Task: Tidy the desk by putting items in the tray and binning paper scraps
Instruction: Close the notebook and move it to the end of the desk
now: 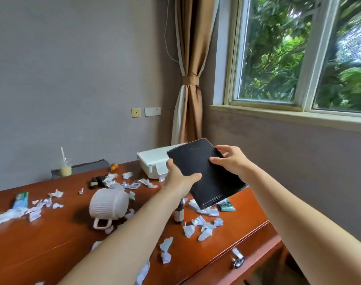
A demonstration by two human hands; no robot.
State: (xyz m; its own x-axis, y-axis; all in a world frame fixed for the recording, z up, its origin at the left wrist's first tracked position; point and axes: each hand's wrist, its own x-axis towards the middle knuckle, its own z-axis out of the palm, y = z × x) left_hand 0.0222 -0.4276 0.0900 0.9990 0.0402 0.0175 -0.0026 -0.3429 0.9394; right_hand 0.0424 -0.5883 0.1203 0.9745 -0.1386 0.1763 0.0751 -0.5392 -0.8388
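White paper scraps point(204, 229) lie all over the brown worktop point(52, 254), many of them close to its front edge. A little further in, a white mug point(108, 204) lies on its side with its handle toward the front. A small dark bottle point(178, 212) stands just right of it, partly hidden by the left arm.

Above the right part of the worktop, both hands hold up a black book point(202, 171). It may be a notebook or a case; it is hard to tell. The left hand point(178, 179) grips its left edge, with the thumb on top. The right hand point(233, 163) has its fingers curled on the right edge. The book is tilted and touches nothing else.

Behind the book, a white tray point(153, 161) sits at the far right corner. The book hides part of it. A cup with a straw point(65, 167) stands at the far edge, well to the left.
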